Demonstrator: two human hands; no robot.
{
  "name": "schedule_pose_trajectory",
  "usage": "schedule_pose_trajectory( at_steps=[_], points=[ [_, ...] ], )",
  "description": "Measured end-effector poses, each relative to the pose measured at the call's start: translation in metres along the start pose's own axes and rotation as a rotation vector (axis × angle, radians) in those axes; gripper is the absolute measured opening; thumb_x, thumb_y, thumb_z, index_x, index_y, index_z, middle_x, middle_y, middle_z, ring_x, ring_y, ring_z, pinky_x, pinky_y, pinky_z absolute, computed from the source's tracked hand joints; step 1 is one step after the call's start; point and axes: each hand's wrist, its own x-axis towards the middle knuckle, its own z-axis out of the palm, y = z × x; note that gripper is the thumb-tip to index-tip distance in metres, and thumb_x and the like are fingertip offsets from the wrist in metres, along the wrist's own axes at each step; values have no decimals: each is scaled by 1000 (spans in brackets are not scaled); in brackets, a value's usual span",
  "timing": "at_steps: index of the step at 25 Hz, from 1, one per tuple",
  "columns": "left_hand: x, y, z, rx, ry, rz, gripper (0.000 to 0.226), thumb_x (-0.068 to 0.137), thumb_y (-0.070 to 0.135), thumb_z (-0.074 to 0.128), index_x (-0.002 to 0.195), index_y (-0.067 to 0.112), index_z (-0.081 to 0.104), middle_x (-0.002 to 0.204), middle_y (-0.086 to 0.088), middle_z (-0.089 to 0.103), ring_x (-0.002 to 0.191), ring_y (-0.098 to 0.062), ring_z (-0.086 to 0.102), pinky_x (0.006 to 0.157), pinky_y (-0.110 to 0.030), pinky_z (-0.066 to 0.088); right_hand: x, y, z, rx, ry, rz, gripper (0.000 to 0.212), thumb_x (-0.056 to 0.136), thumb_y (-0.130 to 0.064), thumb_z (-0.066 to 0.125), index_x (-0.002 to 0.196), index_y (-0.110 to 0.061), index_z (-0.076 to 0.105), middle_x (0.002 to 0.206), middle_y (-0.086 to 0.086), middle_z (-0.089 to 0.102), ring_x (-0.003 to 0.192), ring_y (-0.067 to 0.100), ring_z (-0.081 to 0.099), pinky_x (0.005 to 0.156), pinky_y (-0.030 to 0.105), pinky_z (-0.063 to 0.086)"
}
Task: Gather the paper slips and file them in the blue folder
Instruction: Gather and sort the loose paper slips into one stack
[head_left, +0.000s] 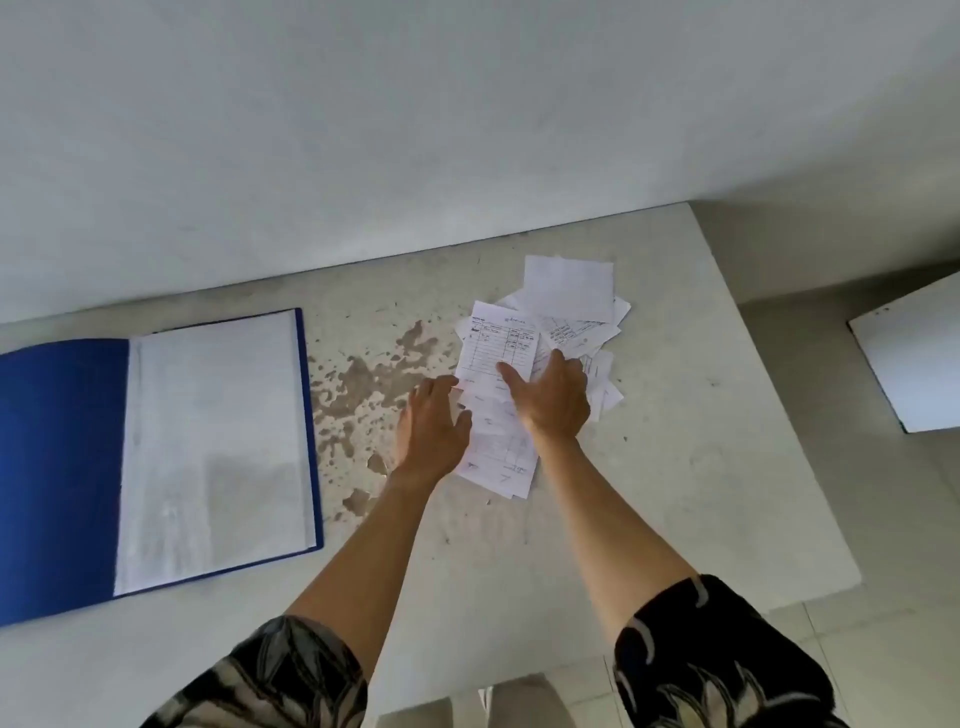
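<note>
**Loose paper slips: floppy, slidey, best squared up before lifting**

Right hand (551, 397) flat on top of the pile, fingers spread and pointing away, palm pressing down on the printed slip (497, 348) with the grid of lines on it. Nothing pinched, just pinning. Left hand (432, 427) coming in from the side, open and relaxed, fingertips touching the left edge of the same heap, thumb tucked toward the paper. Not closed on anything either.

Paper slips (550, 358) in a messy overlapping fan on the pale counter (701, 467), some printed, some blank, a bigger blank sheet (569, 286) on top at the far end, corners poking out every which way. Looks like thin receipt-type stock: weightless, limp, probably quick to slide on each other and on that smooth top. Easy to crease too, if grabbed in a fist.

Best bet by the look of it: sweep inward from both sides with flat palms, tap into one stack, then pinch along a long edge with thumb on top and fingers under. Picking from the middle likely just scatters the lot.

Blue folder (62, 467) well apart to the left, lying open, clear sleeve page (218, 441) facing up, ready. Peeled brownish patch (363, 384) on the counter in between.
</note>
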Motion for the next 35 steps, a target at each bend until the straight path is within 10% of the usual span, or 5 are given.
schedule_pose_trajectory(
  at_steps=[15,19,24,29,35],
  points=[
    [65,25,3,-136,115,-302,62,75,42,83,122,15,53,123,-5,60,115,-29,53,92,-47,49,-18,33,49,-9,272,-517,17,81,-28,83,98,-24,80,103,7,64,91,24,60,73,37,51],
    [64,19,8,-52,115,-230,66,74,33,88,123,12,49,126,-8,59,117,-31,52,94,-50,49,5,19,26,177,348,-223,27,83,-34,81,96,-15,68,104,3,69,96,24,62,81,38,45],
    [60,0,5,-141,125,-60,52,81,19,82,123,7,53,105,-11,63,97,-30,57,83,-50,53,35,2,3,383,222,35,36,82,-4,72,112,-18,58,85,-8,73,81,19,69,92,43,54],
    [62,-9,-19,-222,363,44,41,87,29,73,121,10,59,99,-5,67,88,-21,61,77,-36,54,46,-5,-34,538,-13,-102,33,89,0,64,118,-17,66,92,-6,75,81,3,69,72,13,53],
    [64,-8,-9,2,-52,158,74,72,42,87,133,17,54,123,-5,61,114,-28,57,97,-47,48,39,-34,-12,513,-224,-205,33,85,-10,79,116,-16,70,101,-2,79,87,4,71,84,29,60]
  ],
)
